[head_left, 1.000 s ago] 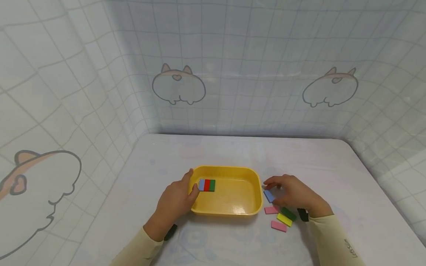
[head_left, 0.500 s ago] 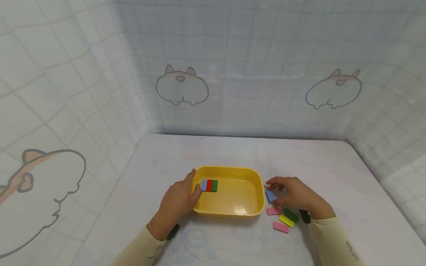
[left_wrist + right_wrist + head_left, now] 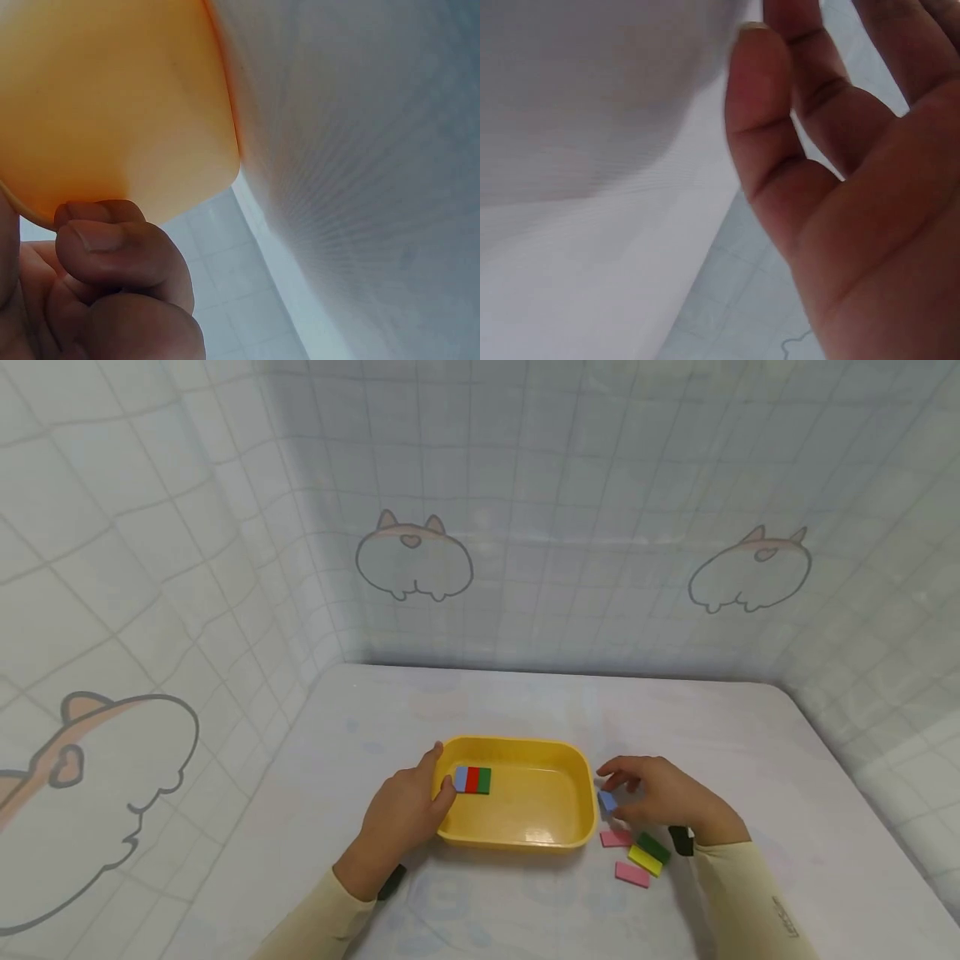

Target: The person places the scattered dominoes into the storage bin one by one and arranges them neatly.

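First, right hand (image 3: 660, 797): thumb and bent fingers are standing slightly parted, pinching the blue tile (image 3: 607, 802) between their tips, just right of the tray (image 3: 536, 810), lower right of the frame. Left hand (image 3: 402, 810): thumb is lying over the tray's left rim, other fingers curling against the outer wall, gripping that end. Tray: yellow, sitting at lower centre. Tile row (image 3: 472, 780): blue, red, green, lying side by side inside, at left. Below the right hand: upper pink tile (image 3: 616, 838), lying near the tray's lower right corner; green tile (image 3: 654, 848) and yellow tile (image 3: 645, 862), slanting next to each other; lower pink tile (image 3: 632, 874), lying nearest the bottom edge. Sleeves (image 3: 750, 893): cream, running off the bottom. Table (image 3: 525, 902): pale. Backdrop (image 3: 570, 568): gridded, filling the upper frame, bearing animal drawings (image 3: 415, 560).
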Available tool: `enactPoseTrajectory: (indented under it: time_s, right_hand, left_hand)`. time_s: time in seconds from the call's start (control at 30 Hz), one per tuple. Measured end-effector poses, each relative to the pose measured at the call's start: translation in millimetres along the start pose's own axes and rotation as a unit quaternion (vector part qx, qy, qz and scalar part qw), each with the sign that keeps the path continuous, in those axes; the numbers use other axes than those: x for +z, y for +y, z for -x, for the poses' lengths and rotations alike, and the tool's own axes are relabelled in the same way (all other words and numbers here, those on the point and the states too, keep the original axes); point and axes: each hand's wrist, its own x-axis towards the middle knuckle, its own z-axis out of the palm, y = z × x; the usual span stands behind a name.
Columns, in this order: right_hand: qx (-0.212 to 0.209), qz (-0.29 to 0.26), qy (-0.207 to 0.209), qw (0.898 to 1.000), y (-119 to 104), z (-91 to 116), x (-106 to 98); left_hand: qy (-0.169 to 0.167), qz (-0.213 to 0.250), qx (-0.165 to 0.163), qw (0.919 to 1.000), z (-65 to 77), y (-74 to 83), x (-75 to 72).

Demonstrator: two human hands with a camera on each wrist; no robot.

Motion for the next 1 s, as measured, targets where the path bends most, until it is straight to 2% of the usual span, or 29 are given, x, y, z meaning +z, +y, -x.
enactPoseTrajectory:
  time_s: [0.2,0.57,0.77,1.0]
  right_hand:
    - [0.022,0.022,0.031,0.999,-5.1,-5.4,-4.2]
    - [-0.013,0.027,0.124,0.992,-29.4,-5.7,-14.8]
    - [-0.051,0.012,0.172,0.984,-46.0,-13.5,-17.9]
    - [-0.07,-0.006,0.219,0.973,-64.9,-25.0,-16.9]
  left_hand:
    - [0.0,0.003,0.005,1.0,1.3,-3.6,4.0]
    - [0.004,-0.003,0.0,1.0,1.3,-5.5,5.1]
    - [0.001,0.0,-0.004,1.0,1.4,-5.7,3.2]
    - [0.001,-0.001,0.0,1.0,0.2,-7.1,4.7]
